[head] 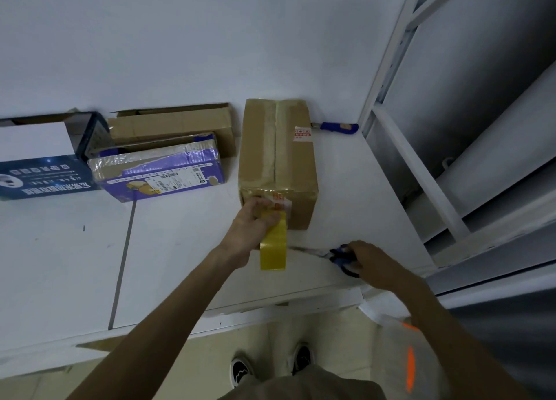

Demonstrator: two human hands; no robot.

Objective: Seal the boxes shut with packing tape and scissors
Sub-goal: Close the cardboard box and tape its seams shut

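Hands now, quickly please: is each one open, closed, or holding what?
Left hand: holds the yellow tape roll.
Right hand: grips the blue-handled scissors.

We can't see the scissors (336,254) handles whole: the right hand (373,264) gripping them covers most, and the blades are blurred. The left hand (252,222) hides the top of the tape roll (273,246) it grips and part of the cardboard box (278,159) near face. Dark blue box (39,174) runs off the left edge; purple box (159,174) print and red label (302,133) are too small for us to read.
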